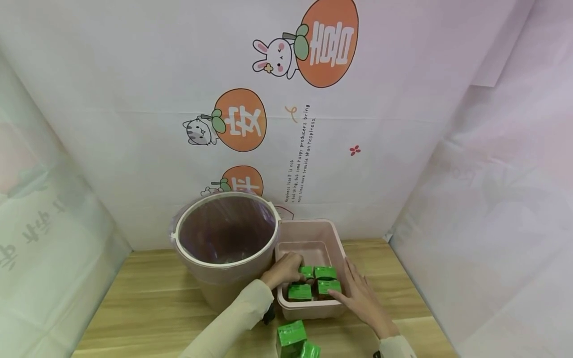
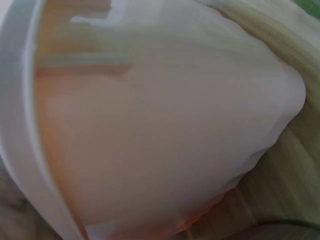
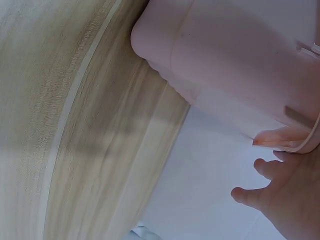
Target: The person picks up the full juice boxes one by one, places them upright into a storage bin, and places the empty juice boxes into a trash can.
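Inside the pink bin point(image 1: 313, 313), four green boxes point(image 1: 329, 287) stand in two rows, probably so that they fit neatly. The left hand point(image 1: 287, 267) bends over the rear left box point(image 1: 307, 271); whether it grips, I cannot tell. The right hand point(image 1: 361, 298), fingers extended, rests against the bin's side, perhaps for steadying it on the surface point(image 1: 389, 268).

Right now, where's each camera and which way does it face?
On the head: facing forward and down at the pink tub; left hand and right hand show.
On the left wrist: facing a pale container; hand unclear.
On the right wrist: facing tub and table; right hand shows.
Head and right views share tub and right hand.
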Demonstrator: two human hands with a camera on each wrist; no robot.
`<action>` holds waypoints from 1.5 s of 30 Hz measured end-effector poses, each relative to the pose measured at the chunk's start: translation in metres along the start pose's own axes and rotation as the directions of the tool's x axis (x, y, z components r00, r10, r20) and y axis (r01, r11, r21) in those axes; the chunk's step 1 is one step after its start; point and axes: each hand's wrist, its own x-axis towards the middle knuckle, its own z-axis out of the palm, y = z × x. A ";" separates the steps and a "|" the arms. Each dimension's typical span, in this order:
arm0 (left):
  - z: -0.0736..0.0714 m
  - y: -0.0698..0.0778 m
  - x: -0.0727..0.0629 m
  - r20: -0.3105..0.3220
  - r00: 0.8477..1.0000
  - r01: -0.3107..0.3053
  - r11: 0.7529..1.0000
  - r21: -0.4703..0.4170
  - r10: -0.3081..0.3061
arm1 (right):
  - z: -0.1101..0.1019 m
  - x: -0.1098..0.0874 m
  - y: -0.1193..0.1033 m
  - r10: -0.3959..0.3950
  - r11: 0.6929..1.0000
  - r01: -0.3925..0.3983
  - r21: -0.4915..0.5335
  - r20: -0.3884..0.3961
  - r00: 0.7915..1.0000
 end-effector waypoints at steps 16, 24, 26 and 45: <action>-0.029 0.012 -0.038 -0.081 0.996 -0.032 0.999 0.005 0.032 | 0.002 -0.001 0.000 -0.015 1.000 0.015 0.001 -0.008 1.000; -0.039 0.019 -0.058 -0.077 0.993 -0.085 0.996 0.004 0.085 | 0.001 0.001 0.001 -0.008 1.000 0.008 -0.002 -0.002 1.000; -0.038 0.020 -0.064 -0.080 0.993 -0.089 0.996 0.004 0.089 | 0.001 0.000 0.001 -0.007 1.000 0.007 -0.004 -0.001 1.000; -0.051 0.037 -0.114 -0.183 0.975 -0.134 0.991 -0.030 0.126 | 0.000 0.000 0.000 0.001 1.000 -0.001 0.016 0.008 1.000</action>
